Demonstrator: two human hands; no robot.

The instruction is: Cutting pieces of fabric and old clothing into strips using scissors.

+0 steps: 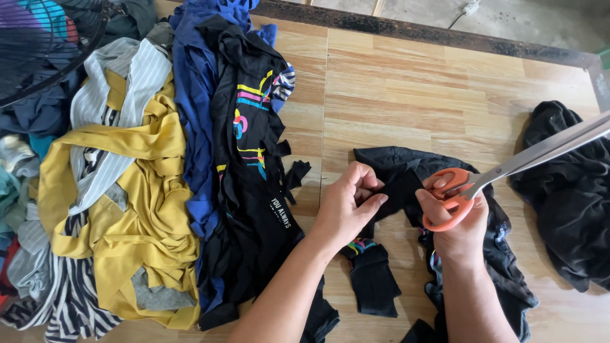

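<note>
Both forearms reach up from the bottom edge over the light wooden plank table (406,95). The left hand (346,206) is curled, thumb and fingers pressed together on a fold of the black cut-up cotton garment (400,174) that lies spread in front of the person. The right hand (459,222) grips the orange-handled steel scissors (502,171), thumb and fingers through the loops; the long blades lie together and point up and to the right, away from the cloth. A loose black fabric strip with a small multicoloured print (372,279) rests just below the left hand.

To the left lies a long black shirt with bright striped graphics and a small white printed label (251,184), beside a blue garment (194,95) and a heap of mustard-yellow cloth (136,209) over striped grey-white fabric (124,76). A crumpled black cloth pile (569,197) sits at the right. A dark fan grille (44,44) shows at the far left corner.
</note>
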